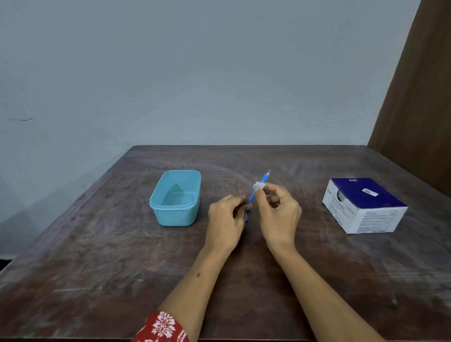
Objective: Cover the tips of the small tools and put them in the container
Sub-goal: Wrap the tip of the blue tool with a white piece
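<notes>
A slim blue tool [258, 189] is held tilted between both hands above the table [248, 272]; its lower end is pinched by the curled left hand [225, 219]; its middle is pinched by the right hand [278, 210]; the teal container [175, 198] stands just left of them.

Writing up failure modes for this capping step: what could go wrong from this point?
1. Both hands, left hand and right hand, hold the thin blue tool in mid-air above the table; a slip could drop it.
2. Its far tip points up and away and looks uncovered, though blur makes that uncertain; a finger could get pricked.
3. The teal container stands apart, to the left of the hands; a careless reach could miss or nudge it.
</notes>
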Motion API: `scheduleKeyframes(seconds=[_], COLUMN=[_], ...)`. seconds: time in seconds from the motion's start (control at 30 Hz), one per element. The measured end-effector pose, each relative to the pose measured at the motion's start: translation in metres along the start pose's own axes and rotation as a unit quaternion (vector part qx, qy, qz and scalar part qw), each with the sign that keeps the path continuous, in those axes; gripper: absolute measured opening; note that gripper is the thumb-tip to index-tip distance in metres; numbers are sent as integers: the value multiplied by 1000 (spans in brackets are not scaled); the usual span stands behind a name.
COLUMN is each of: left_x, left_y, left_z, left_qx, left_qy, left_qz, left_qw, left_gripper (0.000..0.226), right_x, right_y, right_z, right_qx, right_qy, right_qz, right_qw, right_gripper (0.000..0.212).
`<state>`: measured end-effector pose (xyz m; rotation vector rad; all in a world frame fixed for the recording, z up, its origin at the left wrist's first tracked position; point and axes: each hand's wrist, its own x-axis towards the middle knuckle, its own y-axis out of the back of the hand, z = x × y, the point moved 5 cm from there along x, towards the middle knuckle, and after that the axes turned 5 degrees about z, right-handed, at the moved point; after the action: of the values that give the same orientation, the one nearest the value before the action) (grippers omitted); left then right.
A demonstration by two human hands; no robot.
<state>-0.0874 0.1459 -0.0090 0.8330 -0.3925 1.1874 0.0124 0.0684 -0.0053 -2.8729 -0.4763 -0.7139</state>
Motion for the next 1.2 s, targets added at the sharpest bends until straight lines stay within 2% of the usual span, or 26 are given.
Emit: scheduleKeyframes(seconds=[0.13, 0.3, 0.47, 0.63, 0.77, 0.8, 0.93, 1.0, 1.13, 1.2], left_x=[1, 0, 1, 0, 1, 1, 0, 0, 0, 1], left_y=[4, 0, 3, 1, 3, 4, 0, -1, 2, 1], left_z=[-1, 3, -1, 2, -1, -2, -1, -2, -1, 0], left_qx=[10, 8, 13, 8, 10, 9, 12, 18, 19, 11], left_qy=[1, -11, 0, -5, 4, 7, 6, 5, 2, 3], left_qz=[19, 0, 14, 0, 9, 12, -6, -12, -1, 3], left_qw=[1000, 1000, 1000, 1000, 1000, 1000, 1000, 1000, 1000, 1000], left_gripper=[20, 21, 20, 20, 21, 22, 19, 18, 21, 21], right_x=[-3, 0, -3, 0, -4, -4, 0, 1, -3, -2], right_y=[-10, 1, -11, 4, -9, -9, 2, 0, -9, -6], right_z=[7, -1, 8, -1, 6, 6, 0, 3, 9, 4], right_qx=[-43, 0, -39, 5, -36, -43, -12, -15, -48, -42], right_qy=[-22, 2, -23, 2, -20, -15, 3, -9, -21, -6], right_qz=[-72, 9, -75, 19, -75, -78, 2, -5, -72, -49], right_qw=[996, 1000, 996, 1000, 996, 996, 1000, 1000, 996, 998], right_gripper=[10, 3, 14, 3, 9, 9, 5, 5, 12, 10])
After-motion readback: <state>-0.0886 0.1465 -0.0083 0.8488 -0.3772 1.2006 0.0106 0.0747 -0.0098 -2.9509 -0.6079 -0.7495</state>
